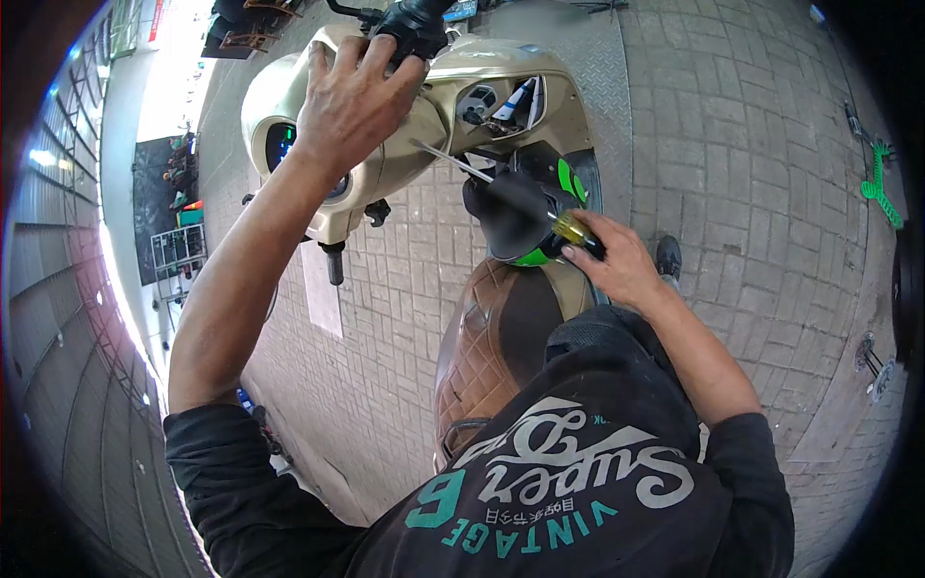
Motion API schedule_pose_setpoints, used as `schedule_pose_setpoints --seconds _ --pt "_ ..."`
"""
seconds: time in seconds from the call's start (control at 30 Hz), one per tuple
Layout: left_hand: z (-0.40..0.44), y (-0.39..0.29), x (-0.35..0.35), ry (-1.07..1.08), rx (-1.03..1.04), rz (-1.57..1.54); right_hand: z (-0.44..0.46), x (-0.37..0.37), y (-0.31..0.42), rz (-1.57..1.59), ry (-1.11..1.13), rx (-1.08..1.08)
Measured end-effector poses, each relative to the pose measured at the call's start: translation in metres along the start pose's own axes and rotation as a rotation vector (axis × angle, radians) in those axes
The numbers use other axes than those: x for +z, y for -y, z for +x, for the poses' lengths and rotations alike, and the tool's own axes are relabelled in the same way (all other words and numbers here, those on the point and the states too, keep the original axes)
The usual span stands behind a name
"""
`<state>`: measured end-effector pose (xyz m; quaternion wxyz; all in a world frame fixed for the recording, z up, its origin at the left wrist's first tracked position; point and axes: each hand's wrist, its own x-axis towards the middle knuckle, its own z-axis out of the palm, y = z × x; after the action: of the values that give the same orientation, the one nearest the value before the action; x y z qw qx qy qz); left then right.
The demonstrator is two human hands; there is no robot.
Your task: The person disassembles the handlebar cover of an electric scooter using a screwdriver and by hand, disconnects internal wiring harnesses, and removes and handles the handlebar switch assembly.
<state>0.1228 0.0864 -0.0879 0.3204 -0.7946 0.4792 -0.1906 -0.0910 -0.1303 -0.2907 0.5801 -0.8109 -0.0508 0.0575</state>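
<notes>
My right hand (621,260) is closed round the yellow and black handle of a screwdriver (570,229). The long metal shaft points up and left, its tip by the cream front panel of a scooter (395,159). I cannot tell if the tip touches the panel. My left hand (361,101) lies palm down on the scooter's handlebar cover, fingers spread and bent toward the black handlebar grip (416,29). Below the screwdriver is a black item with bright green patches (568,178), partly blurred. An open front compartment (535,82) holds white and blue pieces.
The brown quilted scooter seat (477,356) is under me. A lit dashboard display (281,144) faces the left side. A second handlebar end (333,265) hangs over the brick paving (732,144). At far right lies a green object (879,183); a black shoe (669,255) rests on the paving.
</notes>
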Motion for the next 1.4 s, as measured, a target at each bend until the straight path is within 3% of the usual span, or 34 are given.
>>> schedule_pose_setpoints --seconds 0.33,0.57,0.93,1.07,1.23,1.33,1.4 --pt "0.011 -0.008 -0.015 0.203 -0.029 0.041 0.021 0.02 0.011 -0.006 0.032 -0.066" --pt "0.015 -0.016 -0.012 0.194 -0.057 -0.008 0.022 0.016 0.016 -0.186 -0.019 -0.06" --pt "0.018 -0.021 -0.011 0.27 -0.125 -0.13 0.033 0.012 -0.004 -0.153 -0.01 -0.143" --pt "0.016 -0.019 -0.005 0.195 -0.125 -0.153 0.024 -0.001 0.003 -0.15 0.019 -0.066" --pt "0.015 -0.02 -0.002 0.134 -0.119 -0.177 0.03 0.005 0.001 -0.199 0.004 -0.128" --pt "0.026 -0.022 -0.028 0.314 -0.149 -0.264 0.031 0.01 0.002 -0.175 0.015 -0.112" --pt "0.024 -0.022 -0.021 0.188 -0.137 -0.372 0.031 0.014 -0.001 -0.151 -0.01 -0.128"
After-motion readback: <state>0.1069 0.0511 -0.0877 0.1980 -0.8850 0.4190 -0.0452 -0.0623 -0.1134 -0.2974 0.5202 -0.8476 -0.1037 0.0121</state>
